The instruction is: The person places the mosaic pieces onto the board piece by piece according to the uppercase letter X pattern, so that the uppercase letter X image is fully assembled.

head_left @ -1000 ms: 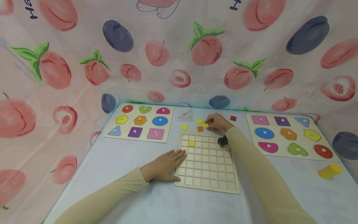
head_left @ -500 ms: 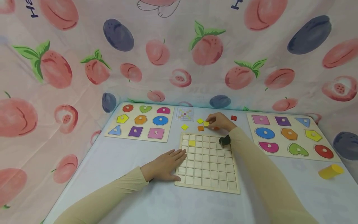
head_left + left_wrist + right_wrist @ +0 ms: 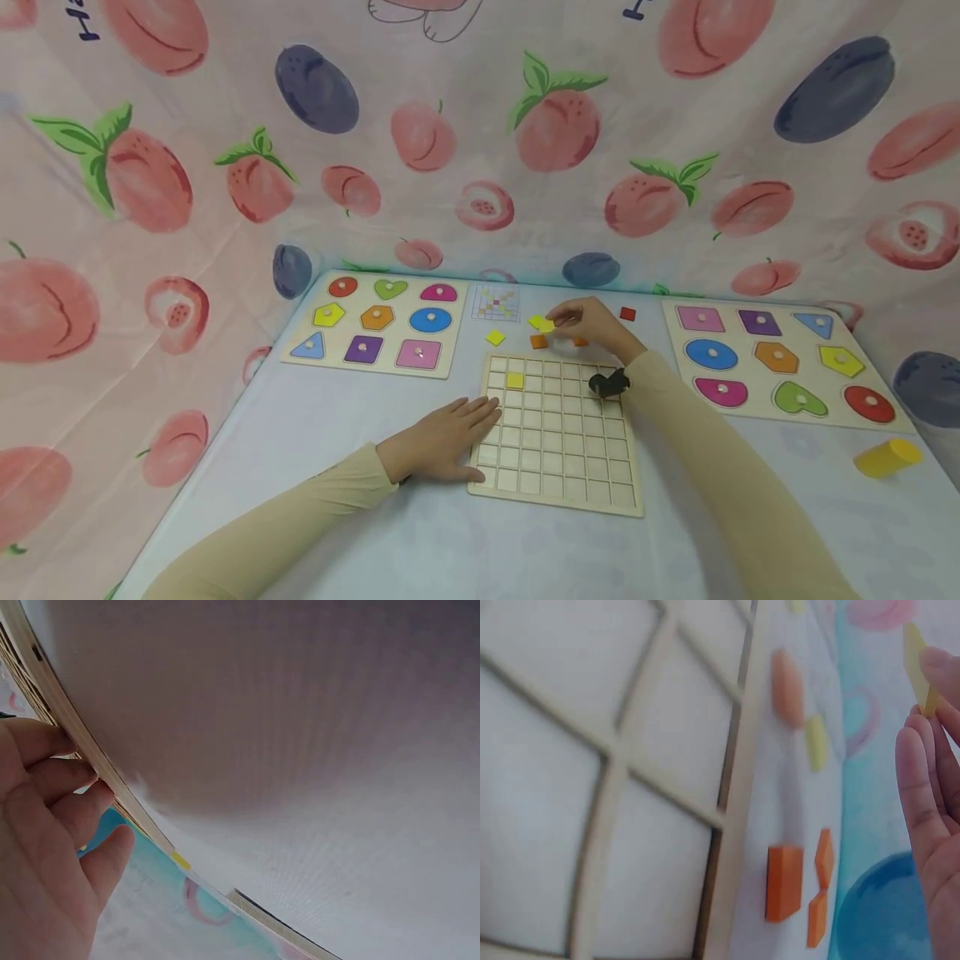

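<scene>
My right hand (image 3: 592, 323) pinches a thin yellow square tile (image 3: 916, 664) between thumb and fingertips, above the loose tiles beyond the wooden grid board (image 3: 551, 442). In the head view the held tile overlaps another yellow tile (image 3: 536, 321). My left hand (image 3: 438, 442) lies with straight fingers over the board's left edge; its fingertips (image 3: 86, 772) show along that edge in the left wrist view. One yellow tile (image 3: 514, 381) sits in a cell near the board's upper left corner.
Behind the board lie another yellow tile (image 3: 495, 337), orange tiles (image 3: 539, 342) and a red tile (image 3: 627, 314). A printed grid card (image 3: 496, 305) is at the back. Knobbed shape puzzles stand left (image 3: 345, 343) and right (image 3: 738, 337). A yellow cylinder (image 3: 887, 458) lies far right.
My right hand has picked up the yellow tile from the table and tilted it up, with the wrist shifting slightly right. The left hand has stayed on the board's edge.
</scene>
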The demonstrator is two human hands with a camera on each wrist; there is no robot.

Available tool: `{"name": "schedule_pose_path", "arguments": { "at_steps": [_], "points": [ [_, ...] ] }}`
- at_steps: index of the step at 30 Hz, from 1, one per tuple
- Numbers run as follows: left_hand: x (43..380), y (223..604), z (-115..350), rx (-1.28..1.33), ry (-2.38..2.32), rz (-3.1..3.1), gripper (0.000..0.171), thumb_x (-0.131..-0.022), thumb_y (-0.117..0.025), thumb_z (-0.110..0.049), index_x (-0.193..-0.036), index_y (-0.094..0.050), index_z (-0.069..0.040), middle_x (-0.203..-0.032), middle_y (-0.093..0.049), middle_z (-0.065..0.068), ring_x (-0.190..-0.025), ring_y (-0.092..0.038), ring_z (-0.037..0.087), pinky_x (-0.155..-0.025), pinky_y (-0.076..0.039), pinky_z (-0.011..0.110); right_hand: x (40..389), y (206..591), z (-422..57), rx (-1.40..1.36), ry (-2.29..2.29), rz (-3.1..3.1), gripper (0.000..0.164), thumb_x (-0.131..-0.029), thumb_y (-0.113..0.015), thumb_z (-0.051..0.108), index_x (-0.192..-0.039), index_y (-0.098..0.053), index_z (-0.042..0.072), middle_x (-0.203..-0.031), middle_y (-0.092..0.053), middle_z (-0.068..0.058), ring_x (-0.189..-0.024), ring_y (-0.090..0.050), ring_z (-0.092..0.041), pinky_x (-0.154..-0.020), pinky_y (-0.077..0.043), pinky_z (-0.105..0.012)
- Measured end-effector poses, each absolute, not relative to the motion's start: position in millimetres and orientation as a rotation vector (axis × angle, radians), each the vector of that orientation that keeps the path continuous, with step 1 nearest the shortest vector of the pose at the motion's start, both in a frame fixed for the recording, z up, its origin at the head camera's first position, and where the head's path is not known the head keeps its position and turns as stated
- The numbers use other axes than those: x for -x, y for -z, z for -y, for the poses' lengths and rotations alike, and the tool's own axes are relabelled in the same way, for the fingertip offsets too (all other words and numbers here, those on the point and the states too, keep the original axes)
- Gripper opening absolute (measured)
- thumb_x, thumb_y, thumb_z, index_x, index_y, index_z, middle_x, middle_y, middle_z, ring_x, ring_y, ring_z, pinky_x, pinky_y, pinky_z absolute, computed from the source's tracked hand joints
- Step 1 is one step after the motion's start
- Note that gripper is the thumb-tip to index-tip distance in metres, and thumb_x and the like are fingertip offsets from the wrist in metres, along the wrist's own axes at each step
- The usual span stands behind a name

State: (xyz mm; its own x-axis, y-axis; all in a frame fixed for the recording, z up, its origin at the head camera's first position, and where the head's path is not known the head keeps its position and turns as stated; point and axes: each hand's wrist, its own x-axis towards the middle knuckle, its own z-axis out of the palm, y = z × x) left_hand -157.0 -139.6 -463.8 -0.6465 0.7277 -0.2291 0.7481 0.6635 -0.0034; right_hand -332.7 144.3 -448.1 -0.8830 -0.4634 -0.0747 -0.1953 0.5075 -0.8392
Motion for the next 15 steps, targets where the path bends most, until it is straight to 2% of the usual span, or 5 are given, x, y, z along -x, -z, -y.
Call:
{"name": "schedule_pose_path", "arguments": {
  "at_steps": [9,15],
  "points": [
    [156,460,139,-1.193,0.123,-2.659,0.09,-0.087,-0.05,-0.062,-0.151,-0.018,-0.008,-0.158,-0.018,0.007,-0.147,-0.018,0.022,-0.119,-0.021,0.039,302,441,-135,0.652,1.481,-2.37,0.029,-0.078,-0.075,0.011,-0.105,-0.068,0.001,-0.1,-0.064,-0.018,-0.082,-0.063,-0.012,-0.078,-0.055,-0.025],
    [158,461,139,-1.189,0.135,-2.654,0.09,-0.087,-0.049,-0.062,-0.151,-0.017,-0.009,-0.159,-0.017,0.007,-0.147,-0.017,0.021,-0.12,-0.02,0.039,282,444,-129,0.625,1.466,-2.384,0.03,-0.076,-0.078,0.015,-0.103,-0.069,0.002,-0.101,-0.067,-0.017,-0.08,-0.063,-0.01,-0.074,-0.055,-0.023]
  ]
}}
